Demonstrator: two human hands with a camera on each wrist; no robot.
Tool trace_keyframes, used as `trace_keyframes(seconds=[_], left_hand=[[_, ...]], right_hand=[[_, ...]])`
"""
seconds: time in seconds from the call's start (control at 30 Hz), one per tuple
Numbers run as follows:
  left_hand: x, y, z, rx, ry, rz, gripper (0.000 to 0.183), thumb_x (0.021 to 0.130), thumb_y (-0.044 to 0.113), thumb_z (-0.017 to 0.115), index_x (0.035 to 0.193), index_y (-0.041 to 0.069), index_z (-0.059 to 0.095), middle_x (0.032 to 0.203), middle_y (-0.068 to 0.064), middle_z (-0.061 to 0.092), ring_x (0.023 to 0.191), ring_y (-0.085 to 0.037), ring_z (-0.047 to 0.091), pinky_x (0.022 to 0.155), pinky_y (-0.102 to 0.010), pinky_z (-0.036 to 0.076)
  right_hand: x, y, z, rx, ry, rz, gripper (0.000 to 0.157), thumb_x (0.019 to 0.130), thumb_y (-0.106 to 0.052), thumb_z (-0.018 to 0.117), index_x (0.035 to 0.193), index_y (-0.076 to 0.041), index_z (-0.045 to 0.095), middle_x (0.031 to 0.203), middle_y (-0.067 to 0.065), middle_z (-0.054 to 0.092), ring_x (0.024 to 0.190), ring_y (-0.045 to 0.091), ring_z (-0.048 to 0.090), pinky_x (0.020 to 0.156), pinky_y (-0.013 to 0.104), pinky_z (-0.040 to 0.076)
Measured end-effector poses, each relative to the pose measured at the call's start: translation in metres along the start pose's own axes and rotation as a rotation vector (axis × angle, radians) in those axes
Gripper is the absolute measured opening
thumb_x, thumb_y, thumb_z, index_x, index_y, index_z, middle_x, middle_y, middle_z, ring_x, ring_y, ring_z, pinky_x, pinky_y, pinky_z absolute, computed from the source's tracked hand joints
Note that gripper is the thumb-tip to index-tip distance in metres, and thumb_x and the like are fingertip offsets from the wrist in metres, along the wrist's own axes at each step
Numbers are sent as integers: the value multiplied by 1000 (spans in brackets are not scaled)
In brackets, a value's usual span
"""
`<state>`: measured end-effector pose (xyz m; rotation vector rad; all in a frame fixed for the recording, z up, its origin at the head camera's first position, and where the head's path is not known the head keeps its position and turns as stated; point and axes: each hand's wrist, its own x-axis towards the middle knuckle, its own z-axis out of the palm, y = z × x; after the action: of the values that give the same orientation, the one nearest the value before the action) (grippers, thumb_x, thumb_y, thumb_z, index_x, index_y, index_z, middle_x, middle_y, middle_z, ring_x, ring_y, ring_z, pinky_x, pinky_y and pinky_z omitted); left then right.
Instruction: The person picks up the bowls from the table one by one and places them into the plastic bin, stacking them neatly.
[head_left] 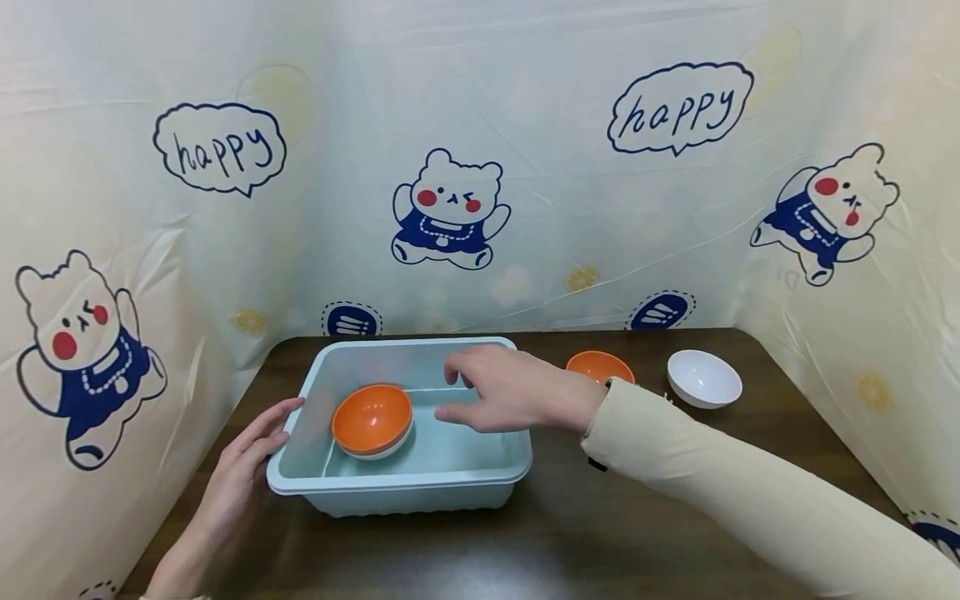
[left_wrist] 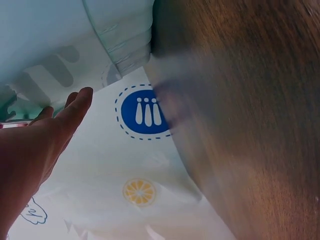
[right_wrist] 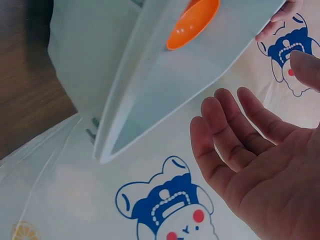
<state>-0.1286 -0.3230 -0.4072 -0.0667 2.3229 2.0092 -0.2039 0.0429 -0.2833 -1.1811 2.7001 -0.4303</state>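
A pale blue plastic bin [head_left: 405, 481] stands on the dark wooden table. Inside its left half sits an orange bowl [head_left: 372, 419], with a white rim showing beneath it. My left hand [head_left: 238, 467] rests its fingertips against the bin's left rim; the left wrist view shows those fingers [left_wrist: 75, 111] extended beside the bin wall. Over the bin's right half hovers my right hand [head_left: 502, 390], thumb and fingers apart with nothing between them. The right wrist view shows its fingers [right_wrist: 220, 130] loosely bent, away from the bowl.
Behind my right forearm, a second orange bowl [head_left: 600, 365] is partly hidden. A white bowl [head_left: 705, 379] stands farther right on the table [head_left: 600, 517]. A printed cloth [head_left: 555, 208] with bear drawings hangs around the back and sides.
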Motion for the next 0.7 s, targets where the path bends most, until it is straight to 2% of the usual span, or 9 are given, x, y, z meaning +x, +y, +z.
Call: trace_keyframes(seconds=[0.2, 0.37, 0.57, 0.7], left_hand=[[0, -1, 0, 9, 5, -7, 50, 115, 39, 41, 164, 28, 37, 172, -13, 15, 124, -11, 47, 91, -27, 54], [2, 0, -1, 4, -6, -4, 50, 115, 38, 41, 164, 27, 37, 172, -14, 15, 129, -15, 41, 90, -25, 53], [2, 2, -2, 10, -10, -22, 50, 115, 39, 41, 163, 28, 38, 172, -15, 14, 127, -14, 43, 89, -27, 54], [1, 2, -2, 9, -9, -17, 51, 115, 39, 41, 164, 27, 37, 174, -14, 12, 133, -20, 37, 90, -26, 53]], right_hand=[[-14, 7, 0, 23, 22, 19, 37, 100, -49, 66, 121, -19, 66, 112, -4, 67, 98, 12, 60, 81, 30, 54], [-27, 13, 0, 27, 58, 27, 37, 100, -49, 66, 121, -18, 67, 109, -5, 67, 96, 12, 60, 79, 30, 54], [-41, 16, 1, 46, 90, 53, 37, 99, -48, 69, 122, -19, 68, 106, -4, 66, 94, 13, 60, 78, 30, 54], [-50, 20, 2, 48, 118, 52, 35, 99, -48, 70, 120, -20, 67, 104, -5, 64, 88, 11, 59, 74, 29, 53]])
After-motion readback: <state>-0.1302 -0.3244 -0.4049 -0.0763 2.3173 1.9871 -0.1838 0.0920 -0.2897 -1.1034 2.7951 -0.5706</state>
